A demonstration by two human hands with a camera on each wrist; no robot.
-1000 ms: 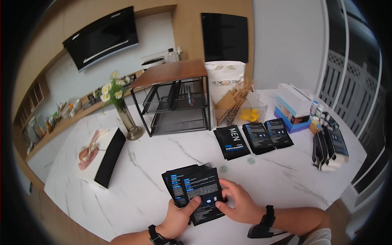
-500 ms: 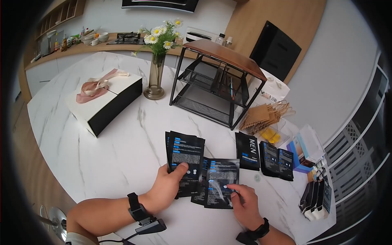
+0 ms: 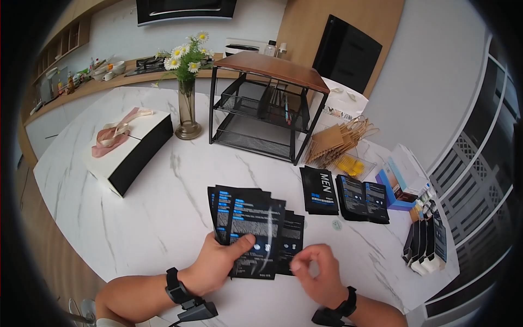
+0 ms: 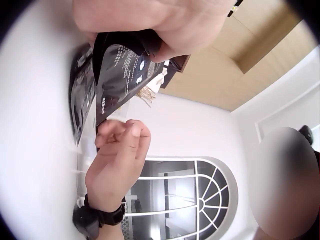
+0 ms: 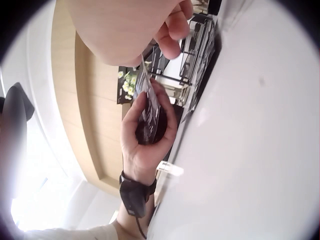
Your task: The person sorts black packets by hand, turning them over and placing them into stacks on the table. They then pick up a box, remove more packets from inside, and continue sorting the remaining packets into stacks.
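Note:
My left hand (image 3: 210, 265) grips a fanned stack of black sachets (image 3: 256, 215) printed with white and blue text, the thumb across the front one. Behind and lower right, another black sachet (image 3: 294, 229) shows past the stack. Just beside that edge is my right hand (image 3: 324, 278), its fingers loosely bent with nothing seen between them. In the left wrist view, the fingertips of the right hand (image 4: 117, 165) sit right at the sachets' lower corner. The right wrist view shows the left hand (image 5: 147, 155) wrapped around the sachets, seen edge-on.
Black sachets marked MEN (image 3: 318, 191) and further sachets (image 3: 362, 199) lie at the right. Farther right stand an upright row of black packs (image 3: 427, 242) and boxes (image 3: 403, 174). Behind are a mesh organizer (image 3: 267, 71), paper bags (image 3: 338, 139) and a flower vase (image 3: 187, 109). A ribboned box (image 3: 139, 147) sits left.
The sachets were gripped by both hands, then spread apart, with right fingers on the right-hand ones. Now they overlap more closely in the left hand, and the right fingers have drawn back and bent.

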